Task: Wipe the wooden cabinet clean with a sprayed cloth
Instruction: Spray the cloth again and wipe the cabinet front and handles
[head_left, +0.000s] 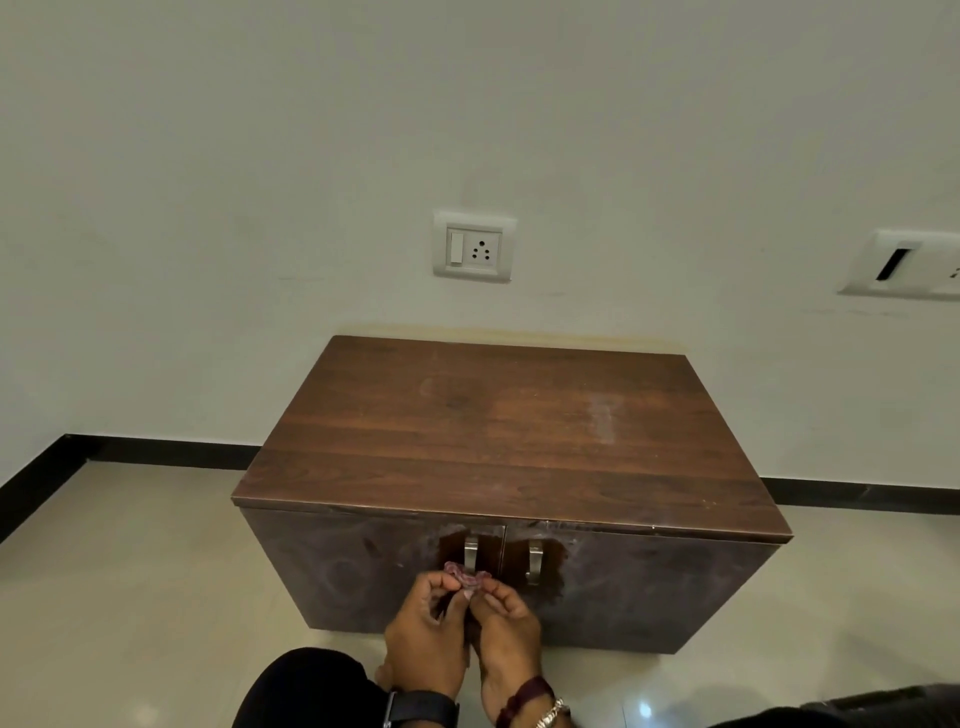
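Note:
A low dark wooden cabinet (509, 431) stands against the wall, its two front doors shut, each with a metal handle (470, 555). Dusty smears mark its top and door fronts; a darker wet-looking patch surrounds the handles. A small crumpled pinkish cloth (467, 576) is pinched between both hands just in front of the left door's handle. My left hand (428, 631) grips the cloth's left side and my right hand (506, 636) grips its right side. Most of the cloth is hidden by the fingers.
Behind the cabinet a white wall carries a switch-and-socket plate (472, 247) and another plate (904, 265) at the right. Beige floor tiles (130, 571) surround the cabinet, with a black skirting along the wall. My dark-clothed knee (306, 691) is at the bottom.

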